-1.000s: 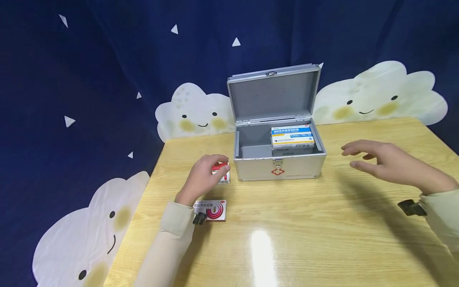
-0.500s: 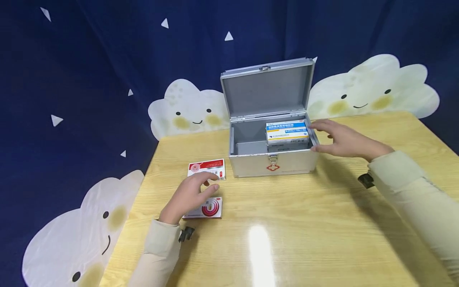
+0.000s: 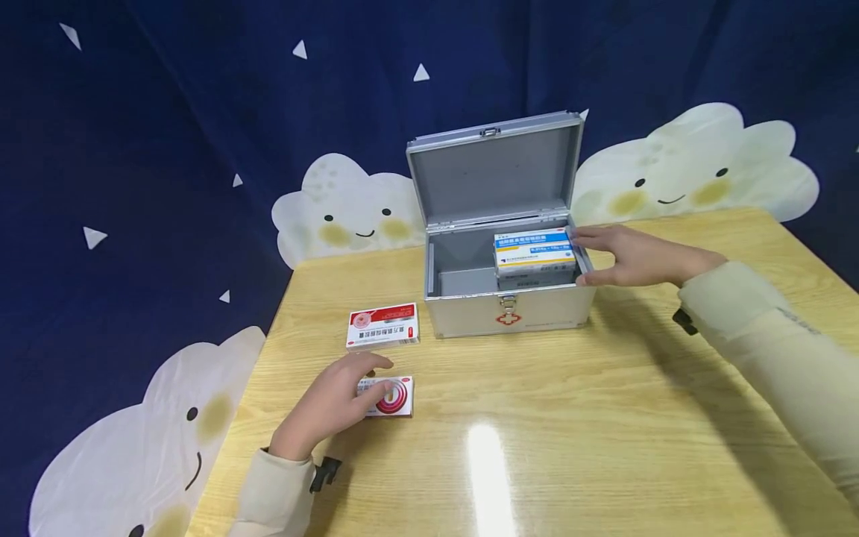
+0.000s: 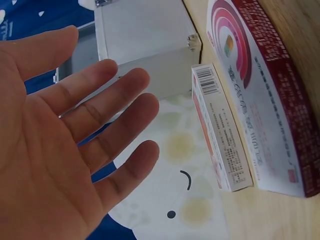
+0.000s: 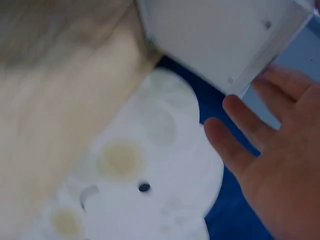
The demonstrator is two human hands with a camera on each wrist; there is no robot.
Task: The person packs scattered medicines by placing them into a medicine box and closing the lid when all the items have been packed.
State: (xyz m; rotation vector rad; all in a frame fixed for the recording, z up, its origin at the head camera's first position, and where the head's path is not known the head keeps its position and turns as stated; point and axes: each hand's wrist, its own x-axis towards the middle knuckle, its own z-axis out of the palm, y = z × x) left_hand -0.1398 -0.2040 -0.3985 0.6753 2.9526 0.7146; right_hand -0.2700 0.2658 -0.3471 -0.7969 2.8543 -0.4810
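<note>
My left hand (image 3: 333,403) hovers over the near white medicine box with red rings (image 3: 396,396), covering its left part in the head view. In the left wrist view, the spread fingers (image 4: 122,130) hold nothing. Behind that box lies a red-and-white medicine box (image 3: 382,326). My right hand (image 3: 634,257) is at the right side of an open silver first-aid case (image 3: 463,316), fingertips right at its rim. Extended fingers (image 5: 245,122) of this hand show in the right wrist view. Inside the case, a blue-and-white medicine box (image 3: 535,250) sits on top of other boxes on the right.
The case's lid (image 3: 496,175) stands raised toward the dark blue curtain (image 3: 201,89), which has white cloud figures. All of these stand on a light wooden table (image 3: 570,432), with a bright light reflection near its front. The case's left half shows its bare grey floor.
My right hand has moved left to the case's right rim. My left hand has drawn back toward me from the red-and-white box to the near box. The head view has shifted slightly.
</note>
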